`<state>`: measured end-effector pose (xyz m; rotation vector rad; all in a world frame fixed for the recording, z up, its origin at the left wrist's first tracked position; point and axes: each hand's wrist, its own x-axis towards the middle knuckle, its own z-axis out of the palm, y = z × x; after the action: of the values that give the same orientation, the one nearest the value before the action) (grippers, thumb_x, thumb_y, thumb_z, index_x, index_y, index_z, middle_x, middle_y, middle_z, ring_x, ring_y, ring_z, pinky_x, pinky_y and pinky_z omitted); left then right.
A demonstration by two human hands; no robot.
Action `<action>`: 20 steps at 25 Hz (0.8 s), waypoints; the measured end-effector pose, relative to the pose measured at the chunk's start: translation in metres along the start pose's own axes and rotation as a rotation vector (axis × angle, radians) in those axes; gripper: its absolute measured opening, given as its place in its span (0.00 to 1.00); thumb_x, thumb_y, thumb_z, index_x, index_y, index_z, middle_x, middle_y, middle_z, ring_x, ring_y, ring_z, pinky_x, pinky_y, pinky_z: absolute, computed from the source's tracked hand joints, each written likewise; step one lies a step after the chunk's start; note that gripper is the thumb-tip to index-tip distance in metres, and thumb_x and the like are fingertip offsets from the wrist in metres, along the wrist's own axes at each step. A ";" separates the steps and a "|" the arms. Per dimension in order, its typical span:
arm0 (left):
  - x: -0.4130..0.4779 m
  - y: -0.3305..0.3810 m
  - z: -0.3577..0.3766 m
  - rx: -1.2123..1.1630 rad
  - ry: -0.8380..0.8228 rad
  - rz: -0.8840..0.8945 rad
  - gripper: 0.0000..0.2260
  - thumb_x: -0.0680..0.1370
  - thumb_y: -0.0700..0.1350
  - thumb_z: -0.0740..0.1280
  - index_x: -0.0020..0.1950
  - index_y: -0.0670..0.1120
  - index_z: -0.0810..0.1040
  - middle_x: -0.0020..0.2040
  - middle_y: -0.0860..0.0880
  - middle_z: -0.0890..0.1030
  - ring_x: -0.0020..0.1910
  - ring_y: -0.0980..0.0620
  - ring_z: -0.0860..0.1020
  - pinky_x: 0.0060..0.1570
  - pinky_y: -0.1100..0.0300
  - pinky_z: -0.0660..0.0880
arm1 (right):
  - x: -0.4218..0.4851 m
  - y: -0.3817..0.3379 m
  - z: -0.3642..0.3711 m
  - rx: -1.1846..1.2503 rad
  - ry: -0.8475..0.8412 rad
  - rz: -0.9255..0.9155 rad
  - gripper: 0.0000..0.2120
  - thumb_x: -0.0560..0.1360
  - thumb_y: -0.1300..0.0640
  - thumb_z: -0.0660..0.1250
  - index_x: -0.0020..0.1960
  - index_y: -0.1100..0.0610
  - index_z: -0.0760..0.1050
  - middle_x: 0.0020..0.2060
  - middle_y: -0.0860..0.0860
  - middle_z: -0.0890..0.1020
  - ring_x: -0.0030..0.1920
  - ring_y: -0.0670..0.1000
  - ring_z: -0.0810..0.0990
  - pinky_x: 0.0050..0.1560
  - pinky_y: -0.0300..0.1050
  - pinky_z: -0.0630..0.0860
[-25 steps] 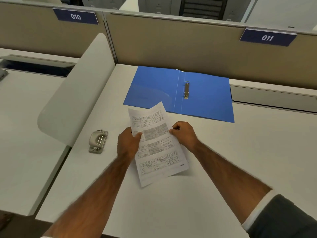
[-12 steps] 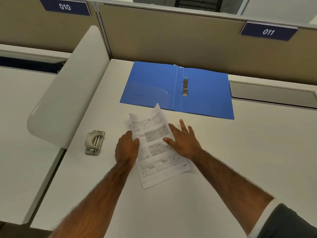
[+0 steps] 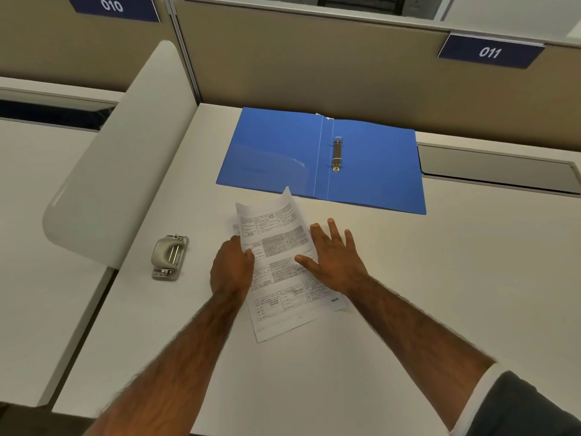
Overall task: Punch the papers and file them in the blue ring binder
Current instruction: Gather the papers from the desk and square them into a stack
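Printed papers (image 3: pixel 283 247) lie slanted on the white desk (image 3: pixel 440 278), their far end curling up. My left hand (image 3: pixel 232 266) grips their left edge, thumb on top. My right hand (image 3: pixel 333 256) lies flat with fingers spread along the papers' right edge. Beyond them the blue ring binder (image 3: pixel 377 165) lies open, its metal ring mechanism (image 3: pixel 337 154) at the middle. A grey hole punch (image 3: pixel 169 256) sits on the desk left of my left hand.
A white curved divider panel (image 3: pixel 125 158) rises along the desk's left side. Beige partition walls (image 3: pixel 314 64) with signs 010 and 011 close the back. A recessed cable tray (image 3: pixel 496 165) runs at the far right.
My right hand let go of the papers' right edge and spread flat on them. The papers came down onto the desk. My left hand kept its grip.
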<state>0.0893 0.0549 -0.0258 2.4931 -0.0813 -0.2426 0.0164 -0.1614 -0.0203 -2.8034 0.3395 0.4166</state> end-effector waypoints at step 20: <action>-0.005 0.005 -0.007 -0.301 0.008 -0.041 0.25 0.76 0.54 0.72 0.71 0.50 0.71 0.58 0.52 0.78 0.52 0.51 0.80 0.47 0.58 0.76 | -0.033 0.005 -0.047 1.299 0.005 0.342 0.09 0.78 0.62 0.68 0.56 0.52 0.81 0.52 0.53 0.87 0.46 0.56 0.88 0.47 0.57 0.85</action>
<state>0.0856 0.0555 -0.0165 2.1977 0.0093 -0.2430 -0.0040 -0.1740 0.0319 -1.4774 0.7501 0.1408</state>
